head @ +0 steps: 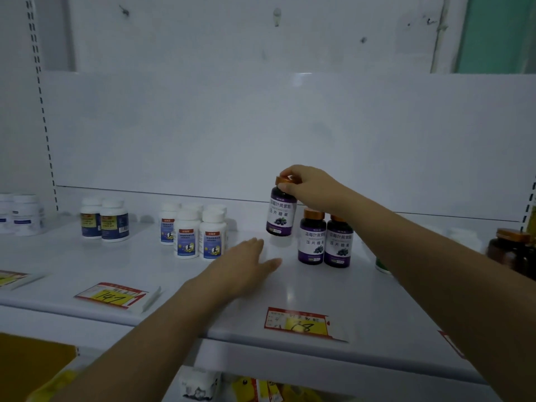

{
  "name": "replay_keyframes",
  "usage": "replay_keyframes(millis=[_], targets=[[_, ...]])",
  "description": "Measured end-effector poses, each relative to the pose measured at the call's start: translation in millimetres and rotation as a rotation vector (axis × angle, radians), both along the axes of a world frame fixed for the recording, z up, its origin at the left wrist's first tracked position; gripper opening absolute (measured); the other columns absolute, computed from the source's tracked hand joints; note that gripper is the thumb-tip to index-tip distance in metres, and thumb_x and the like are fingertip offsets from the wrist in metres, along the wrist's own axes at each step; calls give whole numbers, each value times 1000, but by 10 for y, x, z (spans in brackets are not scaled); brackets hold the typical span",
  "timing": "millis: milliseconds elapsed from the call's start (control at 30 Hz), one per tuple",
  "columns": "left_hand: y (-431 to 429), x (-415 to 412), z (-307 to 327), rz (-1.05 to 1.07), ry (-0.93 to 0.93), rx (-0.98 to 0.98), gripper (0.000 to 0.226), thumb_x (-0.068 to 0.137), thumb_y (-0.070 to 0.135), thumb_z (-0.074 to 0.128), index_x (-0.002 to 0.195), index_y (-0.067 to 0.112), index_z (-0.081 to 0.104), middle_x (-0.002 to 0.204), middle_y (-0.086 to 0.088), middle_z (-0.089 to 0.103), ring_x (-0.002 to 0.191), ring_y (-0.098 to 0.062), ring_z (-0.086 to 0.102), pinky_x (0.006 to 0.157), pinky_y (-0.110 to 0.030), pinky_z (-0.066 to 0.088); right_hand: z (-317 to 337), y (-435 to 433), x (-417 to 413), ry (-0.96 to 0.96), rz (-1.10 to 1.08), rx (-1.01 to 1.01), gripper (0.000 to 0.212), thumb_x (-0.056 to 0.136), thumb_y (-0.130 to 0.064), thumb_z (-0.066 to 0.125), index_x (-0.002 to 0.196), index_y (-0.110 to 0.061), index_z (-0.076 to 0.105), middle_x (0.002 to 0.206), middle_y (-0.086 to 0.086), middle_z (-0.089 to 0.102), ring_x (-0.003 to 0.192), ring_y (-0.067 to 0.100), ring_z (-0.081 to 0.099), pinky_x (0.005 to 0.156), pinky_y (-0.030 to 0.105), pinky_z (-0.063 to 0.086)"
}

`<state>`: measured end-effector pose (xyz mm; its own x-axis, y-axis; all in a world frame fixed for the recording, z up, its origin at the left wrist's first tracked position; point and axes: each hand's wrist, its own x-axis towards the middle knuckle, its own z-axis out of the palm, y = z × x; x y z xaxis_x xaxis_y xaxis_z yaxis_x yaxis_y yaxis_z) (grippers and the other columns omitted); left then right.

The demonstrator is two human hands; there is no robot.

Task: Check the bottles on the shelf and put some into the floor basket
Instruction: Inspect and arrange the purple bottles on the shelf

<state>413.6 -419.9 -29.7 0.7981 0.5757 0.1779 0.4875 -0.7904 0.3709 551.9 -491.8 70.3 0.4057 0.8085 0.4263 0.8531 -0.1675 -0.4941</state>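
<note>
Gripping a dark purple-labelled plastic bottle [280,211] by its copper cap with the right hand [313,190], fingers [290,171] curled, above the white metal shelf [319,291], near vertical, cap up. Holding the left hand [246,265] open below.

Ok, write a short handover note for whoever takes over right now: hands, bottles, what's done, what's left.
Right hand grips the copper cap of a purple-label bottle, apparently raised just off the shelf.
Left hand open, fingers straight, low over the shelf beneath it.
Two matching bottles stand to its right; white-capped bottles stand further left.
Floor basket not in view, so nothing confirmed done.
Left: check the held bottle, basket the chosen ones.
</note>
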Motion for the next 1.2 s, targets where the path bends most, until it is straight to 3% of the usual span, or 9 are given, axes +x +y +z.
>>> replay_keyframes(millis=[100,200,333,533,733,867,933,1100,1200], targets=[[48,49,-102,-35,210,70,70,97,55,26,151,15,8,159,-3,5,146,-18,7,116,-34,11,-86,54,57,-22,-12,-37,38,96,-30,53,132,-19,50,132,3,53,102,12,47,81,26,38],[120,69,-163,-38,295,87,70,96,58,20,151,15,8,159,-4,3,146,-19,5,117,-35,9,-166,76,107,-78,-12,-110,38,93,-32,57,128,-17,53,126,-2,56,100,8,47,81,23,36],[147,71,-192,-51,296,110,71,95,59,17,151,17,6,159,-3,2,146,-18,3,117,-36,7,-257,96,171,-164,-43,-218,38,90,-36,59,120,-13,58,120,4,60,100,15,54,79,25,41],[129,58,-185,-47,293,102,71,96,59,18,151,17,5,159,-2,1,146,-17,3,117,-34,7,-238,101,160,-262,-66,-299,42,92,-39,55,127,-15,55,125,5,58,107,19,54,82,26,42],[110,46,-173,-44,299,97,70,96,59,18,151,17,5,159,-2,1,146,-16,3,117,-35,7,-80,3,219,-305,-101,-421,64,92,-52,50,144,-18,38,144,3,45,131,21,43,103,34,35],[114,46,-173,-50,293,89,70,96,59,19,151,18,5,159,-1,1,146,-16,3,117,-35,7,-80,-87,275,-414,-144,-581,57,92,-46,54,141,-18,42,133,2,53,120,20,48,93,30,39],[112,49,-171,-49,296,92,70,96,59,18,151,18,5,159,-1,2,146,-16,3,117,-36,8,-101,-129,274,-422,-122,-550,52,91,-39,58,137,-17,46,123,2,56,112,18,51,87,27,39],[77,40,-140,-35,276,68,70,96,58,22,151,17,9,159,-2,5,146,-17,8,116,-36,12,34,-301,234,-374,-112,-409,55,86,-37,66,135,-19,50,128,3,55,115,20,51,91,28,41],[24,12,-113,11,164,3,68,94,59,32,148,17,26,154,-4,26,139,-19,30,110,-36,28,215,-453,185,-335,-107,-284,58,81,-36,72,132,-19,51,123,0,57,107,16,52,88,25,42]])
